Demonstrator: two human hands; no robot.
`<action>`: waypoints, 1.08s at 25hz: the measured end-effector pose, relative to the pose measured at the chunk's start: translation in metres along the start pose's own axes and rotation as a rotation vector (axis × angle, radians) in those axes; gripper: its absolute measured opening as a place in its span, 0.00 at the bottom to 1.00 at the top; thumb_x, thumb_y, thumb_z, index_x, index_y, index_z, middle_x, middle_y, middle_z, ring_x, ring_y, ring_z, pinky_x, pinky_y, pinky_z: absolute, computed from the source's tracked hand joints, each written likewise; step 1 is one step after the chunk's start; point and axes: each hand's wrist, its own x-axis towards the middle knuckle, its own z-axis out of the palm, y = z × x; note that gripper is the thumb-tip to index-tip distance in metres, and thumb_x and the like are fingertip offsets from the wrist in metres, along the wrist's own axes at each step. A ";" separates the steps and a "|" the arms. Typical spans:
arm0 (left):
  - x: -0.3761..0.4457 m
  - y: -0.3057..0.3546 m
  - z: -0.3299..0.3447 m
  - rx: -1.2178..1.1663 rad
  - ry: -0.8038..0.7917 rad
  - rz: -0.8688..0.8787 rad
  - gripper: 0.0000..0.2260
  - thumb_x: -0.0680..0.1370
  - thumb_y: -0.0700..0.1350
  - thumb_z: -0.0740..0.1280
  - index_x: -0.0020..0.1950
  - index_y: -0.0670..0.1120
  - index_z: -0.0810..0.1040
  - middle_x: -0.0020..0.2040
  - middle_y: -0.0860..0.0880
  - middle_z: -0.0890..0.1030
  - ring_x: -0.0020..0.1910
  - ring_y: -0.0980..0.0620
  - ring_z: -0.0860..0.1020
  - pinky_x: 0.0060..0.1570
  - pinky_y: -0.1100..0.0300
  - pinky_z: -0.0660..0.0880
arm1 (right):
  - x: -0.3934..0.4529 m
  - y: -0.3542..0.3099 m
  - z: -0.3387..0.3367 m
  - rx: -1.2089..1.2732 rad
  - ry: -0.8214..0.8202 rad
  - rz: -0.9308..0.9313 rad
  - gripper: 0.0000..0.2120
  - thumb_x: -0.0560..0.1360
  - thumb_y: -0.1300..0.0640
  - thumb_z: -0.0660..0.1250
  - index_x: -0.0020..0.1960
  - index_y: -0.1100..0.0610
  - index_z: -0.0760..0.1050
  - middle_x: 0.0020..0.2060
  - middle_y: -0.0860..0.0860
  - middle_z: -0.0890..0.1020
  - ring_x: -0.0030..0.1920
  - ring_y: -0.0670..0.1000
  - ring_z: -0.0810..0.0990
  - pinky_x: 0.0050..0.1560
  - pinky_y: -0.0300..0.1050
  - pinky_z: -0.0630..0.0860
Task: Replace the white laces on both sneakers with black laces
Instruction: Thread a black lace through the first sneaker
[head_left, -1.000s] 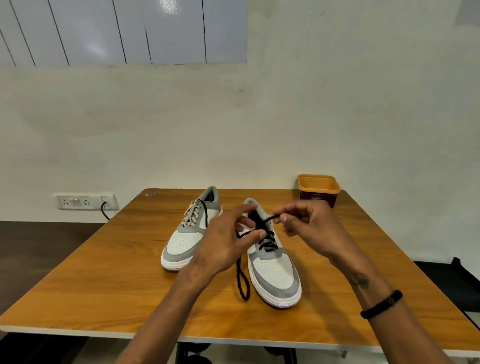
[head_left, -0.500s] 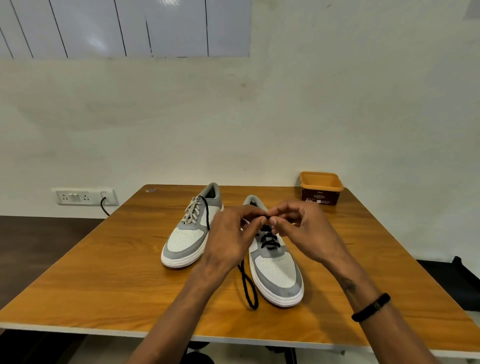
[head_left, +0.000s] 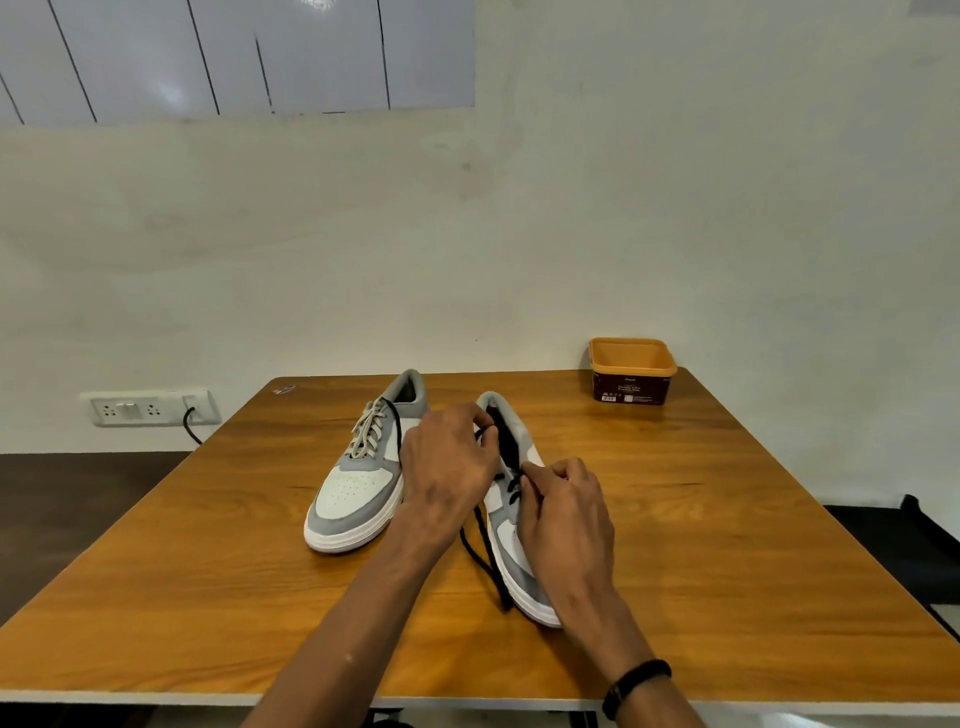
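Two grey and white sneakers stand side by side on the wooden table. The left sneaker carries white laces, and a black lace strand runs beside them. The right sneaker is partly threaded with a black lace, whose loose part trails onto the table by its sole. My left hand hovers over the right sneaker's opening and pinches the black lace near the tongue. My right hand sits lower over the eyelets, fingers curled on the lace there. Both hands hide the shoe's middle.
An orange tub with a dark label stands at the table's far right corner. A wall socket with a black cable is on the wall to the left. A dark chair shows at the right edge.
My right hand has dropped from beside the left hand down to the lower eyelets of the right sneaker. My left hand stays near the tongue. The camera view has shifted slightly.
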 end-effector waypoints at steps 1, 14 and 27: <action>0.004 0.000 0.001 -0.003 -0.017 -0.012 0.09 0.80 0.53 0.70 0.54 0.52 0.86 0.41 0.50 0.86 0.35 0.50 0.82 0.41 0.51 0.82 | -0.001 -0.002 0.000 -0.046 0.006 -0.025 0.09 0.81 0.57 0.69 0.60 0.53 0.85 0.48 0.51 0.78 0.49 0.52 0.76 0.43 0.46 0.77; 0.029 -0.013 0.020 -0.054 -0.384 -0.172 0.10 0.74 0.49 0.72 0.33 0.47 0.84 0.31 0.48 0.83 0.27 0.52 0.76 0.29 0.61 0.69 | 0.009 0.003 -0.004 0.218 -0.008 0.147 0.11 0.83 0.44 0.65 0.58 0.50 0.80 0.49 0.46 0.82 0.50 0.48 0.82 0.44 0.44 0.79; 0.018 -0.021 0.034 -0.210 -0.399 -0.059 0.09 0.80 0.52 0.72 0.52 0.48 0.87 0.47 0.51 0.86 0.44 0.55 0.83 0.43 0.55 0.80 | 0.026 0.004 0.003 0.339 -0.058 0.320 0.07 0.80 0.48 0.70 0.52 0.48 0.85 0.47 0.41 0.86 0.47 0.44 0.83 0.45 0.49 0.83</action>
